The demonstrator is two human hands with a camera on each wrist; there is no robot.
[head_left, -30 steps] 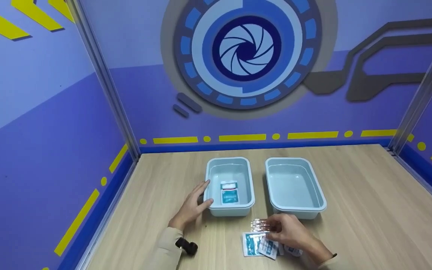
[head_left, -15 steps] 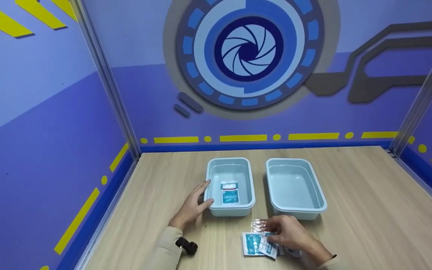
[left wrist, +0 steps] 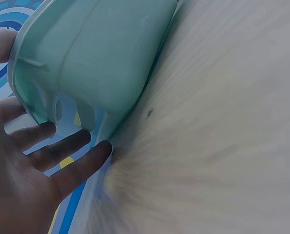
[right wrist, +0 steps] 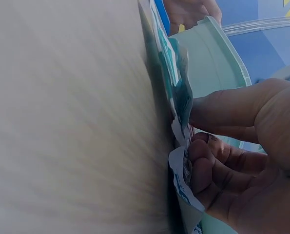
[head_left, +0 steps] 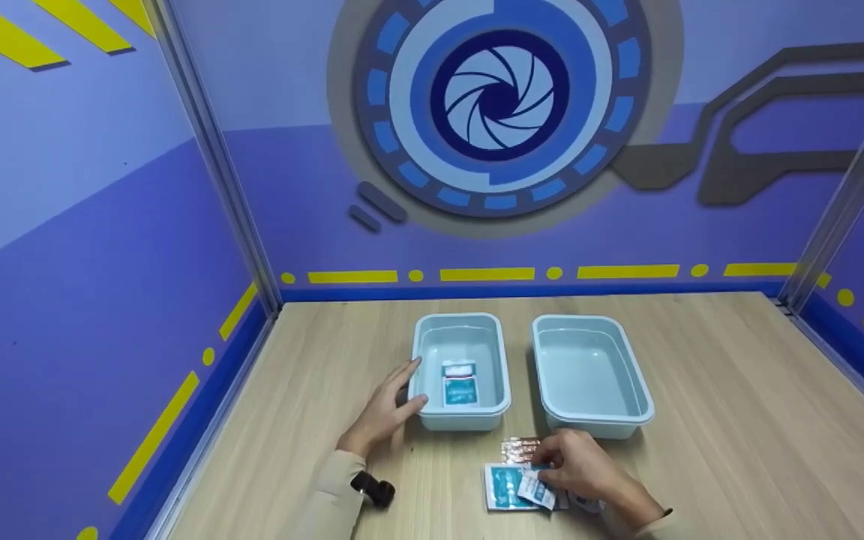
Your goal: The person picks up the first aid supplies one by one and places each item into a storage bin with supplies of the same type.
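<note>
My left hand (head_left: 383, 412) rests against the left light-blue plastic bin (head_left: 505, 375), fingers spread, with the thumb at its near-left corner. In the left wrist view, the fingers (left wrist: 81, 165) lie fairly straight along the bin's outer side. Two teal-and-white packets (head_left: 460, 391) lie inside that bin. My right hand (head_left: 582, 465) is low over a small pile, thumb and fingertips pinching a small white-and-blue sachet (head_left: 537, 491). Beneath it lies a larger teal-and-white packet (head_left: 503, 487). A shiny strip with brownish cells (head_left: 518, 450) lies behind. More packets are partly hidden under the right hand.
A second light-blue bin (head_left: 646, 409) stands right of the first, a narrow gap between them. Both rest on a wood-grain table (head_left: 747, 420). Blue-purple panels (head_left: 282, 202) with yellow marks enclose the table's back and sides.
The right hand has shifted very slightly, and the small sachet under its thumb has tilted and moved a little. The left hand and both bins stay in place.
</note>
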